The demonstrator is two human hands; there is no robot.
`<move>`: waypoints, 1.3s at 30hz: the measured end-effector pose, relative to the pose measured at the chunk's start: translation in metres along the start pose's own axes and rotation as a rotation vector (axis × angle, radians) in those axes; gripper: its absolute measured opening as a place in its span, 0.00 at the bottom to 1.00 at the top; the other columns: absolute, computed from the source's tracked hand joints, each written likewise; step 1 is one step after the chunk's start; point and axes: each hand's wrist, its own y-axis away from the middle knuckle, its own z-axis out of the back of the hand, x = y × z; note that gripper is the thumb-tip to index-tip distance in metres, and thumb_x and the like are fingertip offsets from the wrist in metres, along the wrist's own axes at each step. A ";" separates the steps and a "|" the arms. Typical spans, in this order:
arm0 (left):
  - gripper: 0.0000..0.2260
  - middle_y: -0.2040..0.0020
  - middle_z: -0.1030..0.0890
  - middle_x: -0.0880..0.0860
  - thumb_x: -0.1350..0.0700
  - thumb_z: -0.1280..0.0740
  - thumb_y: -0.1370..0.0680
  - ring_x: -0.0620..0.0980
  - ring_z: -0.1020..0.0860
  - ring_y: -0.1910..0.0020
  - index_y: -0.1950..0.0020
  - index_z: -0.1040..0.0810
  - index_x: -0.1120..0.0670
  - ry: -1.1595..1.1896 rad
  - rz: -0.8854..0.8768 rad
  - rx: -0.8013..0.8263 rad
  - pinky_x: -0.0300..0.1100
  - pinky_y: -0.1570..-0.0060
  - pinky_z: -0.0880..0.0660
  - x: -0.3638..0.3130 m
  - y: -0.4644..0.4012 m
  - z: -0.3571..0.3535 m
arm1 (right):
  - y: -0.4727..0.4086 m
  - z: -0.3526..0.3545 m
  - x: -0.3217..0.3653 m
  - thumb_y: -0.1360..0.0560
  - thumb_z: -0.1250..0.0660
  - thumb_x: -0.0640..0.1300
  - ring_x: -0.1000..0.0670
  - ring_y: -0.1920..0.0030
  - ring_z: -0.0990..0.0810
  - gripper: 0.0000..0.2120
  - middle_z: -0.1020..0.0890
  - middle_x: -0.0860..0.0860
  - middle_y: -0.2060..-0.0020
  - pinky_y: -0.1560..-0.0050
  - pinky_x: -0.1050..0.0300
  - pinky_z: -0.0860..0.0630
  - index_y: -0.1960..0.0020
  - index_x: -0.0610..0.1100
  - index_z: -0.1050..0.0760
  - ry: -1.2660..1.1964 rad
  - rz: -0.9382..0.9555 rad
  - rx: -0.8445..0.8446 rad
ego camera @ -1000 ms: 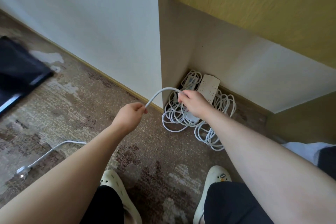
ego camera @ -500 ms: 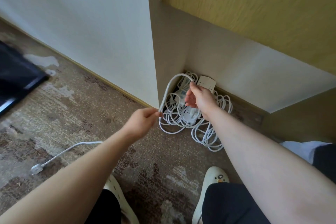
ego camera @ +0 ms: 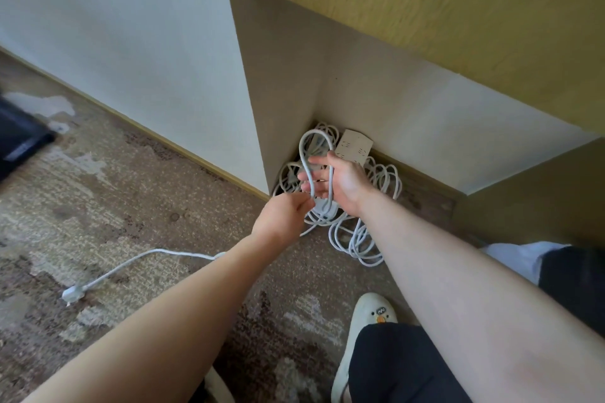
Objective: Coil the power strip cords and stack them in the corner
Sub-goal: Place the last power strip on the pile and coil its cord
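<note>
- A dark flat object (ego camera: pixel 19 141) is lying on the patterned carpet (ego camera: pixel 98 206) at the far left edge, blurred and only partly in view.
- A white plug (ego camera: pixel 72 294) is lying on the carpet at the left, and its white cord (ego camera: pixel 137 259) is running right from it until it is passing behind the left forearm.
- The left hand (ego camera: pixel 281 217) is reaching toward the corner with its fingertips pinching the white cord just below the right hand's fingers — a short run of the cord is showing below the hand.
- Above that pinch, the cord is standing up as 1 tall narrow loop (ego camera: pixel 315 141), with both of its legs crossing the right hand's fingers and palm.
- The right hand (ego camera: pixel 340 185) is turned palm-up with its fingers loosely spread toward the left; the loop is lying across it, and I cannot tell whether the thumb is pressing on the cord.
- Behind and under both hands, a pile of coiled white cords (ego camera: pixel 363 235) is lying on the floor in the corner where the 2 beige panels (ego camera: pixel 281 91) are meeting.
- A white power strip (ego camera: pixel 355 148) is leaning at the back of that pile, against the rear panel, just beyond the right hand's fingers.
- At the lower right, a cream clog (ego camera: pixel 366 321) with a small face charm is resting on the carpet — a dark trouser leg (ego camera: pixel 402 366) is covering its heel.
</note>
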 end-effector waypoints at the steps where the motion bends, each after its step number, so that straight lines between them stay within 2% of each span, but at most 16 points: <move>1: 0.14 0.71 0.31 0.50 0.53 0.40 0.18 0.50 0.34 0.72 0.61 0.26 0.59 -0.007 -0.008 0.020 0.43 0.72 0.41 -0.001 -0.001 -0.002 | -0.001 0.000 0.000 0.14 0.51 0.52 0.42 0.61 0.18 0.23 0.16 0.37 0.53 0.60 0.53 0.23 0.35 0.38 0.27 -0.009 -0.008 0.003; 3: 0.16 0.72 0.32 0.50 0.54 0.40 0.18 0.49 0.35 0.72 0.65 0.31 0.56 -0.010 -0.011 0.050 0.44 0.72 0.41 -0.001 -0.004 -0.007 | -0.004 -0.001 0.000 0.14 0.50 0.52 0.43 0.64 0.22 0.23 0.19 0.39 0.59 0.60 0.52 0.26 0.33 0.37 0.27 -0.024 -0.027 0.009; 5: 0.17 0.70 0.29 0.52 0.54 0.40 0.18 0.51 0.33 0.70 0.67 0.33 0.53 0.024 0.010 0.068 0.44 0.70 0.38 -0.001 -0.006 -0.011 | -0.005 -0.007 0.000 0.14 0.50 0.53 0.47 0.67 0.28 0.22 0.24 0.44 0.64 0.62 0.54 0.30 0.33 0.40 0.27 -0.053 -0.045 0.039; 8: 0.15 0.65 0.23 0.56 0.52 0.40 0.18 0.54 0.26 0.65 0.60 0.24 0.57 0.092 0.066 0.096 0.46 0.65 0.31 0.004 -0.005 -0.013 | -0.008 -0.016 0.000 0.14 0.50 0.53 0.51 0.70 0.36 0.19 0.31 0.49 0.68 0.63 0.57 0.34 0.35 0.45 0.26 -0.095 -0.042 0.054; 10: 0.15 0.64 0.21 0.56 0.51 0.41 0.18 0.53 0.25 0.65 0.53 0.21 0.60 0.070 0.075 0.144 0.46 0.63 0.30 0.018 0.000 -0.010 | -0.011 -0.016 0.001 0.14 0.48 0.52 0.53 0.71 0.38 0.15 0.34 0.50 0.69 0.64 0.58 0.33 0.38 0.48 0.26 -0.093 -0.017 0.020; 12: 0.14 0.66 0.24 0.51 0.50 0.42 0.17 0.49 0.27 0.68 0.52 0.21 0.56 0.018 0.075 0.192 0.43 0.66 0.32 0.036 0.005 -0.002 | -0.012 -0.009 0.004 0.14 0.46 0.51 0.53 0.73 0.37 0.13 0.34 0.50 0.69 0.65 0.58 0.31 0.38 0.48 0.26 -0.110 0.005 -0.005; 14: 0.12 0.67 0.25 0.47 0.50 0.42 0.17 0.46 0.28 0.70 0.53 0.21 0.51 -0.022 0.081 0.196 0.41 0.68 0.33 0.052 0.008 0.008 | -0.011 -0.002 0.005 0.15 0.45 0.52 0.53 0.74 0.34 0.15 0.32 0.49 0.67 0.64 0.56 0.30 0.34 0.48 0.26 -0.142 0.021 -0.007; 17: 0.11 0.67 0.24 0.45 0.49 0.41 0.18 0.43 0.28 0.69 0.51 0.20 0.49 -0.097 0.049 0.175 0.40 0.69 0.34 0.058 0.006 0.015 | -0.010 -0.004 0.002 0.15 0.45 0.54 0.51 0.72 0.31 0.17 0.27 0.47 0.65 0.65 0.55 0.30 0.32 0.49 0.27 -0.074 0.051 -0.026; 19: 0.11 0.67 0.25 0.46 0.49 0.41 0.18 0.45 0.27 0.68 0.53 0.20 0.50 -0.167 0.014 0.185 0.40 0.69 0.35 0.054 0.004 0.013 | -0.011 -0.012 -0.002 0.15 0.48 0.56 0.51 0.73 0.31 0.19 0.26 0.48 0.70 0.66 0.55 0.30 0.34 0.48 0.26 0.016 0.060 -0.060; 21: 0.11 0.66 0.25 0.47 0.49 0.41 0.18 0.47 0.26 0.67 0.55 0.22 0.49 -0.180 0.027 0.188 0.41 0.69 0.34 0.050 0.003 0.007 | -0.013 -0.017 -0.006 0.15 0.50 0.57 0.52 0.75 0.36 0.22 0.32 0.51 0.75 0.67 0.56 0.32 0.40 0.45 0.24 0.031 0.066 -0.084; 24: 0.12 0.64 0.24 0.49 0.49 0.42 0.18 0.51 0.25 0.65 0.54 0.22 0.51 -0.178 0.034 0.177 0.43 0.67 0.32 0.050 0.005 0.000 | -0.015 -0.014 -0.005 0.15 0.52 0.59 0.54 0.77 0.41 0.26 0.37 0.53 0.76 0.69 0.57 0.36 0.47 0.43 0.21 0.015 0.074 -0.097; 26: 0.13 0.63 0.23 0.50 0.48 0.43 0.18 0.51 0.24 0.63 0.54 0.22 0.52 -0.167 0.032 0.230 0.45 0.65 0.29 0.052 0.007 0.002 | -0.017 -0.007 -0.003 0.15 0.52 0.59 0.55 0.77 0.40 0.27 0.35 0.54 0.76 0.70 0.59 0.37 0.47 0.44 0.20 0.013 0.074 -0.091; 29: 0.13 0.62 0.21 0.48 0.45 0.43 0.18 0.49 0.22 0.61 0.52 0.21 0.48 -0.170 0.024 0.322 0.46 0.57 0.25 0.064 0.013 0.018 | -0.018 -0.002 -0.001 0.15 0.52 0.59 0.56 0.78 0.39 0.26 0.35 0.55 0.77 0.71 0.59 0.36 0.45 0.45 0.20 0.038 0.064 -0.038; 32: 0.13 0.63 0.23 0.44 0.44 0.43 0.18 0.42 0.24 0.63 0.47 0.20 0.46 -0.214 0.003 0.335 0.40 0.63 0.29 0.084 0.018 0.040 | -0.020 0.002 0.002 0.15 0.52 0.58 0.55 0.78 0.40 0.26 0.36 0.55 0.77 0.73 0.59 0.38 0.48 0.44 0.21 0.026 0.078 -0.044; 35: 0.10 0.64 0.22 0.47 0.45 0.41 0.19 0.45 0.25 0.66 0.52 0.21 0.43 -0.182 0.054 0.313 0.40 0.66 0.31 0.109 0.025 0.064 | -0.018 0.012 0.009 0.15 0.52 0.59 0.56 0.78 0.41 0.26 0.35 0.55 0.78 0.74 0.60 0.39 0.53 0.44 0.22 0.021 0.120 -0.093; 39: 0.10 0.68 0.25 0.49 0.47 0.39 0.19 0.47 0.30 0.71 0.55 0.20 0.44 -0.119 0.136 0.231 0.39 0.70 0.35 0.125 0.032 0.081 | -0.013 0.014 0.012 0.14 0.52 0.56 0.54 0.76 0.41 0.26 0.35 0.54 0.77 0.72 0.59 0.40 0.56 0.42 0.24 0.046 0.136 -0.119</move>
